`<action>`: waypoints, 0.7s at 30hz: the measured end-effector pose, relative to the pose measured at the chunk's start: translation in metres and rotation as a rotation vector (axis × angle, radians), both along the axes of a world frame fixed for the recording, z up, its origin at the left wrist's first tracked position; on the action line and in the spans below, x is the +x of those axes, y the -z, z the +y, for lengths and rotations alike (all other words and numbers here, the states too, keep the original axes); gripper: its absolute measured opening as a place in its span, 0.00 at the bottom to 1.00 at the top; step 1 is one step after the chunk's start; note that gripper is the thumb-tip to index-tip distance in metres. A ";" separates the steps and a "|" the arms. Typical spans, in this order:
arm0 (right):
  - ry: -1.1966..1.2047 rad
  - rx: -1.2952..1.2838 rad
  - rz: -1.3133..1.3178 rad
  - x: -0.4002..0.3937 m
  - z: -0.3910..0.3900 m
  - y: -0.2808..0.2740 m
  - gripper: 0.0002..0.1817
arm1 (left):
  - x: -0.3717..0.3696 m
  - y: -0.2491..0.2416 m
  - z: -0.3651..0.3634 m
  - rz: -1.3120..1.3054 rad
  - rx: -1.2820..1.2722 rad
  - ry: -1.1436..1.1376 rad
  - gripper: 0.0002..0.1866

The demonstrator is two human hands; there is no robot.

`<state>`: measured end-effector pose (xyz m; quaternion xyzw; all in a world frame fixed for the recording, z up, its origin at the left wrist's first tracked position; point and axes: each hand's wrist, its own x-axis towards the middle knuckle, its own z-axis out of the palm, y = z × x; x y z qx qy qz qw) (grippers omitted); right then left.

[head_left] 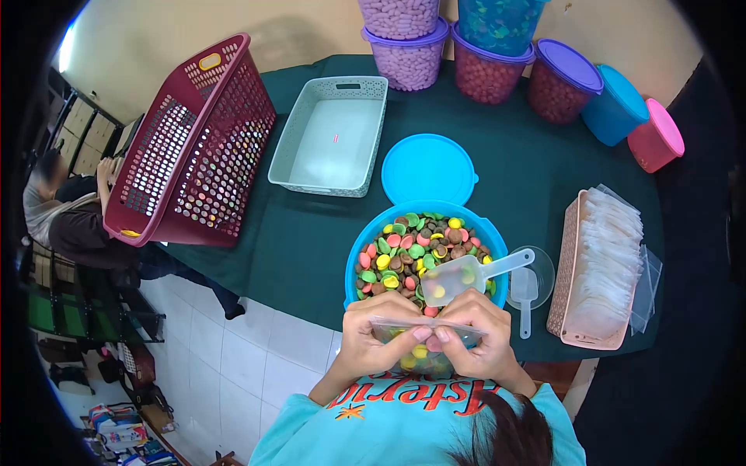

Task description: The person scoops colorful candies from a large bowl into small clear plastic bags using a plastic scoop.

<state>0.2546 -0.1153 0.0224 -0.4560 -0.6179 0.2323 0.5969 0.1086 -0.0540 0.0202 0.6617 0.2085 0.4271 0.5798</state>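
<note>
Both hands pinch the top edge of a clear plastic bag [420,359] with yellow, green and pink pieces inside. My left hand [378,334] grips it on the left side and my right hand [483,334] on the right, thumbs nearly touching. Just beyond them is a round blue tub [353,256] full of brown, green, pink and yellow candies. A translucent scoop [458,281] lies on the candies, its handle over the tub's right rim. Beside the tub, a smaller scoop [524,289] rests on a clear round dish [545,272].
A blue lid [429,169] and grey-green tray [330,136] lie beyond the tub. A maroon basket [210,140] stands left. At right, a pink basket [566,279] holds plastic bags. Lidded tubs [486,74] line the back. Another person [74,210] is at far left.
</note>
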 end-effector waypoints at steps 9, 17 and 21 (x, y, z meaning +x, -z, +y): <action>0.040 -0.069 0.056 0.000 -0.004 -0.007 0.09 | -0.001 -0.002 0.000 0.002 -0.111 0.107 0.07; 0.119 -0.109 0.025 0.002 -0.009 -0.013 0.10 | 0.000 -0.010 0.005 -0.050 0.011 0.275 0.16; 0.160 -0.095 -0.035 0.008 -0.010 -0.008 0.08 | 0.006 -0.007 0.008 0.062 0.166 0.185 0.11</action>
